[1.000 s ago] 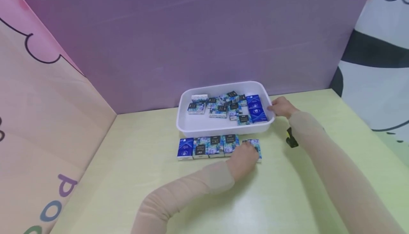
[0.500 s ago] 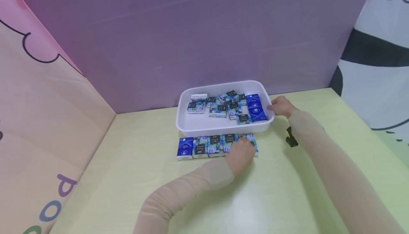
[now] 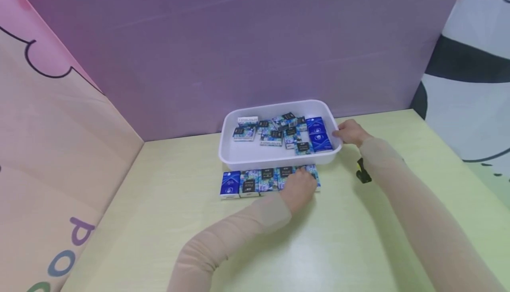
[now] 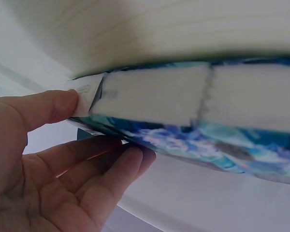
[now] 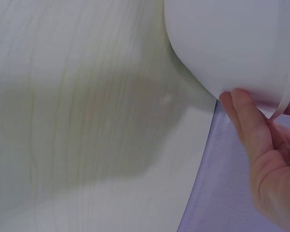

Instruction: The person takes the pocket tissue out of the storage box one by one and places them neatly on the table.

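Pinching the rightmost floral pack [image 3: 314,175] of a short row, the left hand [image 3: 300,189] has its thumb against the white side of the pack and its other fingers by the printed face, as the left wrist view shows. That pack lies flat on the worktop [image 3: 151,199], just in front of the white tray [image 3: 247,153]; the hand covers part of it, so I cannot tell whether it touches its neighbour. Leftward from there run three more floral packs [image 3: 268,179], side by side, and a dark blue pack [image 3: 229,184] at the far left end. Of those three, the one next to the blue pack has its dark label near the lower end, while the other two carry theirs near the top. The right hand [image 3: 350,132] grips the right end of the tray, fingers against the outer wall and thumb at the rim. Inside the tray, several floral boxes [image 3: 271,138] lie loosely, some overlapping, and two blue boxes [image 3: 320,142] sit together at the right end. A black-and-yellow object [image 3: 363,172] rests near the right sleeve [image 3: 382,159], and a purple wall [image 3: 239,39] rises behind the tray.
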Action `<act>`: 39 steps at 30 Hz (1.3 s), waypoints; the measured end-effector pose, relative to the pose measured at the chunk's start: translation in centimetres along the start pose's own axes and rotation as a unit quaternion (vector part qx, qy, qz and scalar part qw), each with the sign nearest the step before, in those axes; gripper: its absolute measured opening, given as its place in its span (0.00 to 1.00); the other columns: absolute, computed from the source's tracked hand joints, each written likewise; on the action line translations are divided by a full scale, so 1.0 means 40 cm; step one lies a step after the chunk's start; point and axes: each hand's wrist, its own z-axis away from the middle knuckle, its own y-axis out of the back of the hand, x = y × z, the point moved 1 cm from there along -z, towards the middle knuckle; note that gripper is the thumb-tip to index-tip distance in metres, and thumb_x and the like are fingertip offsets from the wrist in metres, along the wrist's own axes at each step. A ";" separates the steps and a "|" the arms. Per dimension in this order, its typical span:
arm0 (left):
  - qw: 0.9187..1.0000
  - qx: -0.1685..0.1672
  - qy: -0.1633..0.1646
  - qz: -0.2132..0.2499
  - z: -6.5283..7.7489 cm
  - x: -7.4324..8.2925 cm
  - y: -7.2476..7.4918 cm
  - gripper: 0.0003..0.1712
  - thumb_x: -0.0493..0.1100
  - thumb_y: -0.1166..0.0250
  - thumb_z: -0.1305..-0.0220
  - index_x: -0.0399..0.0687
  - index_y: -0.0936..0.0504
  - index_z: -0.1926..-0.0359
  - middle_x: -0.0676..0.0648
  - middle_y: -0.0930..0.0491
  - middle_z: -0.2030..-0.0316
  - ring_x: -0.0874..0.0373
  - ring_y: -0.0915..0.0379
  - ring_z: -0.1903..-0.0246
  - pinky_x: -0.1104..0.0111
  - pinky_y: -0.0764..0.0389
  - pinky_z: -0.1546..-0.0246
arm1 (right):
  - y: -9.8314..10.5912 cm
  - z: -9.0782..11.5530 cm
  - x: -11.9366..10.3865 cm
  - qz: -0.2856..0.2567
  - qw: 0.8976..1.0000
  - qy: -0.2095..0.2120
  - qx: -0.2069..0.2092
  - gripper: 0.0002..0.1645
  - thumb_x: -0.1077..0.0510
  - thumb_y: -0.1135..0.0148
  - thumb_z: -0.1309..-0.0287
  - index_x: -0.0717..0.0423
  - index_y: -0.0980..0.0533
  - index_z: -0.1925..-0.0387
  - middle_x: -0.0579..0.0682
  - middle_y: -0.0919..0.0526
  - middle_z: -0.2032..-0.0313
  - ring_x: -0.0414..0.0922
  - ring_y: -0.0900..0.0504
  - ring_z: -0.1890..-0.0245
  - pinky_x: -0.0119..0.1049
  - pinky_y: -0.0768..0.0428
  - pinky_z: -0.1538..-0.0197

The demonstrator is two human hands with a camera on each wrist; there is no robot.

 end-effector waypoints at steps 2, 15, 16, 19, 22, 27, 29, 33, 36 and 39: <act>1.000 -0.009 -0.005 0.004 -0.003 -0.002 0.003 0.12 0.44 0.42 0.41 0.47 0.18 0.59 0.50 0.21 0.67 0.61 0.26 0.70 0.74 0.19 0.76 | 0.002 -0.001 0.003 0.002 1.000 0.001 0.004 0.24 0.61 0.55 0.37 0.80 0.35 0.48 0.73 0.27 0.50 0.60 0.26 0.52 0.52 0.27 0.43; 0.962 -0.033 -0.140 0.232 -0.059 -0.154 0.133 0.12 0.42 0.43 0.37 0.46 0.20 0.56 0.51 0.17 0.67 0.64 0.25 0.74 0.79 0.23 0.71 | 0.008 -0.007 0.015 0.004 1.000 0.015 0.011 0.23 0.61 0.53 0.38 0.79 0.33 0.50 0.72 0.24 0.53 0.57 0.22 0.58 0.50 0.23 0.48; 0.959 -0.031 -0.136 0.245 -0.075 -0.175 0.137 0.14 0.41 0.44 0.37 0.45 0.21 0.52 0.49 0.17 0.63 0.63 0.24 0.74 0.79 0.22 0.69 | 0.009 -0.008 0.015 0.005 1.000 0.015 0.013 0.23 0.60 0.53 0.38 0.79 0.33 0.50 0.72 0.24 0.54 0.56 0.22 0.58 0.50 0.23 0.48; 0.959 -0.030 -0.123 0.254 -0.126 -0.228 0.132 0.18 0.38 0.44 0.37 0.44 0.24 0.46 0.47 0.20 0.52 0.59 0.20 0.63 0.74 0.22 0.53 | 0.015 -0.012 0.018 0.007 1.000 0.014 0.014 0.23 0.60 0.53 0.37 0.79 0.32 0.51 0.71 0.24 0.54 0.54 0.22 0.60 0.49 0.23 0.49; 0.962 -0.063 -0.118 0.239 -0.172 -0.255 0.106 0.20 0.37 0.43 0.38 0.44 0.26 0.43 0.47 0.24 0.46 0.56 0.24 0.51 0.69 0.28 0.42 | 0.019 -0.013 0.021 0.008 1.000 0.010 0.013 0.23 0.61 0.53 0.38 0.79 0.32 0.51 0.71 0.24 0.54 0.54 0.22 0.60 0.49 0.23 0.49; 0.950 -0.132 -0.121 0.254 -0.220 -0.249 0.055 0.25 0.39 0.40 0.40 0.46 0.29 0.41 0.48 0.28 0.42 0.55 0.32 0.42 0.68 0.33 0.37 | 0.013 -0.010 0.020 0.004 1.000 0.004 0.012 0.23 0.61 0.54 0.37 0.79 0.34 0.49 0.72 0.26 0.52 0.59 0.23 0.55 0.50 0.23 0.47; 0.947 -0.155 -0.109 0.260 -0.224 -0.240 0.042 0.26 0.38 0.40 0.40 0.48 0.30 0.39 0.49 0.30 0.40 0.56 0.36 0.39 0.67 0.37 0.35 | 0.005 -0.009 0.017 0.001 1.000 0.003 0.008 0.23 0.61 0.54 0.37 0.79 0.34 0.49 0.72 0.26 0.51 0.59 0.24 0.54 0.49 0.24 0.47; 0.943 -0.194 -0.076 0.259 -0.214 -0.224 0.030 0.29 0.32 0.44 0.39 0.53 0.33 0.37 0.51 0.34 0.37 0.56 0.42 0.36 0.65 0.42 0.32 | -0.010 -0.010 0.017 -0.001 1.000 0.001 0.003 0.23 0.61 0.54 0.37 0.79 0.34 0.48 0.72 0.26 0.51 0.60 0.24 0.53 0.49 0.23 0.47; 0.937 -0.212 -0.055 0.271 -0.207 -0.224 0.028 0.32 0.29 0.47 0.40 0.56 0.36 0.35 0.52 0.38 0.34 0.57 0.47 0.34 0.64 0.46 0.31 | -0.012 -0.009 0.017 -0.001 1.000 0.000 0.003 0.24 0.61 0.55 0.37 0.79 0.34 0.48 0.72 0.26 0.50 0.60 0.24 0.52 0.49 0.24 0.46; 0.935 -0.216 -0.051 0.276 -0.210 -0.227 0.032 0.33 0.30 0.47 0.39 0.57 0.38 0.34 0.52 0.40 0.33 0.57 0.48 0.33 0.64 0.47 0.31 | -0.006 -0.008 0.012 0.000 1.000 0.005 0.007 0.23 0.61 0.55 0.37 0.79 0.34 0.48 0.72 0.27 0.51 0.60 0.25 0.52 0.49 0.24 0.46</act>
